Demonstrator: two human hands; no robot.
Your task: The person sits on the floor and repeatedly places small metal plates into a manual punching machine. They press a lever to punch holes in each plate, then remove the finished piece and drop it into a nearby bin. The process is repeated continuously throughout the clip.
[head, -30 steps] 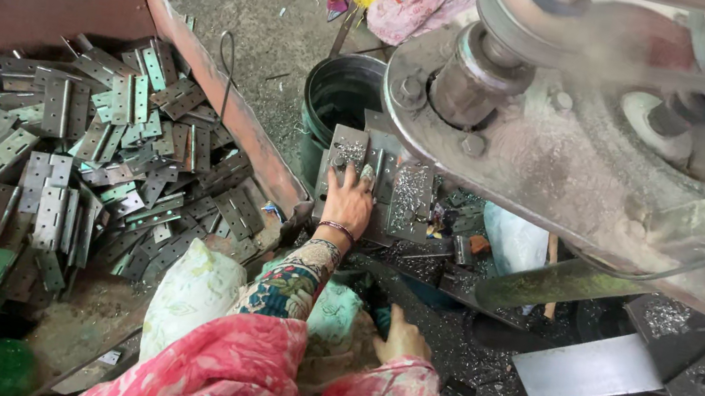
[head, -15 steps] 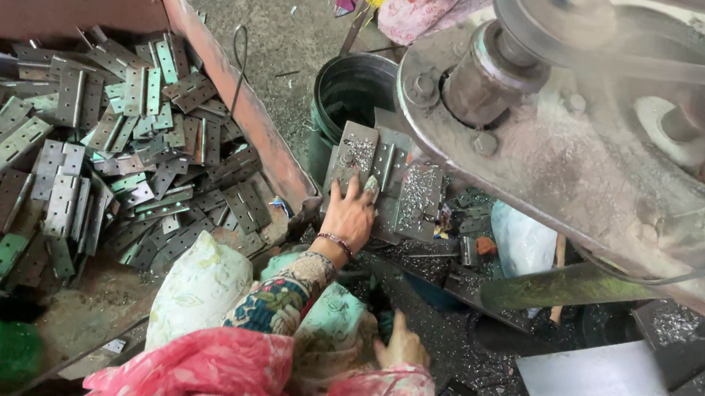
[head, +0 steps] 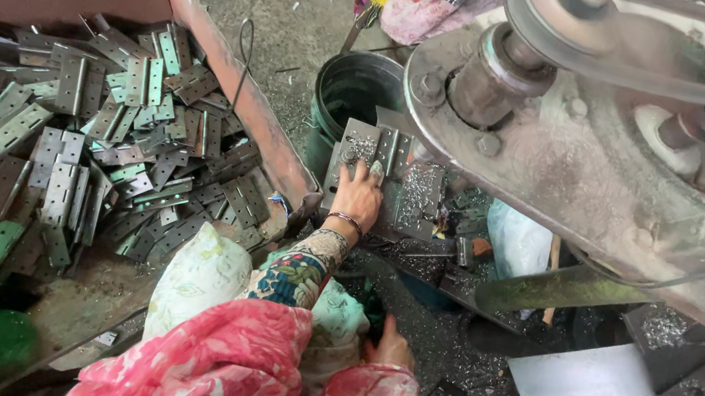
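Your left hand lies flat, fingers spread and gripping nothing, on a stack of grey metal hinges that sits on the machine's table. The hinges lie directly under your palm and fingertips, reaching out past them toward the dark bucket just behind. Metal shavings dust the top of the stack to the right of your fingers. A bangle circles that wrist, and the patterned sleeve runs back to your pink clothing.

Your right hand is low, close to your body, resting near a pale cloth bundle; its fingers are mostly hidden, so you cannot tell whether it is open or closed on anything. It is well apart from the stack.

To your left, a rusty metal bin holds a big loose heap of more hinges, some grey, some greenish. Above your left hand looms the large pulley and belt of the machine.
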